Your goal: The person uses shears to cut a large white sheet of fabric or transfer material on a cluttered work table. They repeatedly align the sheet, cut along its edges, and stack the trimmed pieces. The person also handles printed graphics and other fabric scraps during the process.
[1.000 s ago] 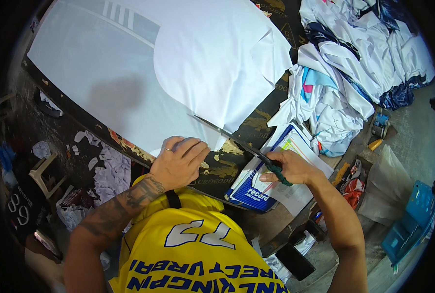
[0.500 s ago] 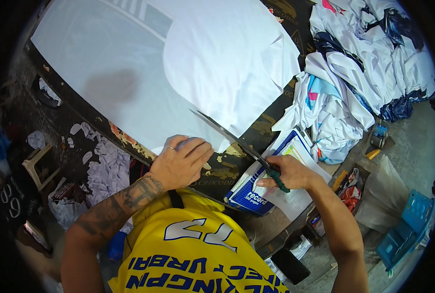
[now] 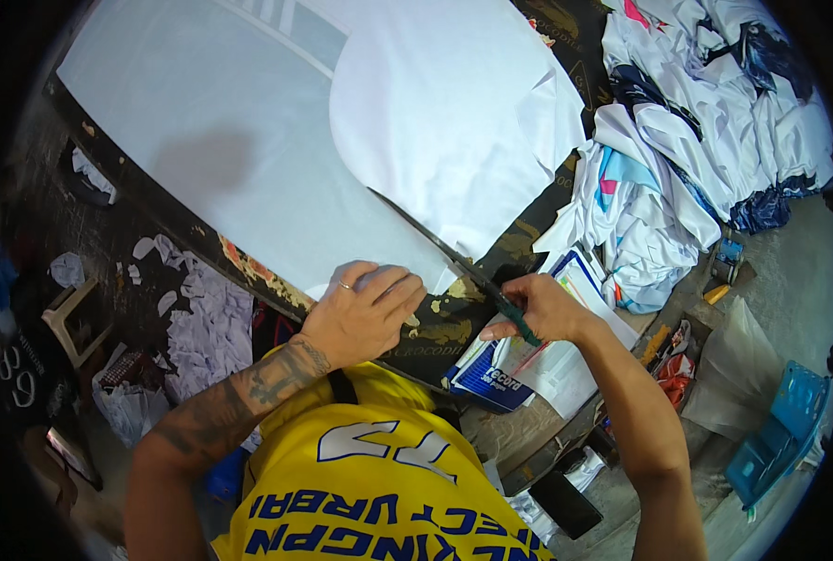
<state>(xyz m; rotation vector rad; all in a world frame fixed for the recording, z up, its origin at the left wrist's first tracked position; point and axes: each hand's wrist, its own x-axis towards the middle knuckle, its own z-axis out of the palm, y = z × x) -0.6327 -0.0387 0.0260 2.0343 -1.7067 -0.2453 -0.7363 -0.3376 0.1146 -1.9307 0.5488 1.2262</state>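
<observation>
A large piece of white fabric (image 3: 435,122) with a pale grey printed section (image 3: 182,140) lies spread over the dark worktable (image 3: 491,271). My right hand (image 3: 544,309) grips long dark scissors by handles wrapped in green. The blades of the scissors (image 3: 426,234) lie along the curved line between the grey and white areas, near the fabric's close corner. My left hand (image 3: 368,309), with a ring on one finger, bends its fingers down on the near edge of the fabric, left of the scissors. Its fingertips are partly hidden.
Crumpled white garments (image 3: 659,215) are heaped at the right. A blue record book (image 3: 496,379) with papers sits below my right hand. White scraps (image 3: 206,327) litter the left floor beside a beige stool (image 3: 65,323). A blue plastic chair (image 3: 781,435) stands at the lower right.
The fabric and table sit slightly farther right in view. The scissors' tip has moved up along the curved line, the blades now nearer together. Both hands keep their holds.
</observation>
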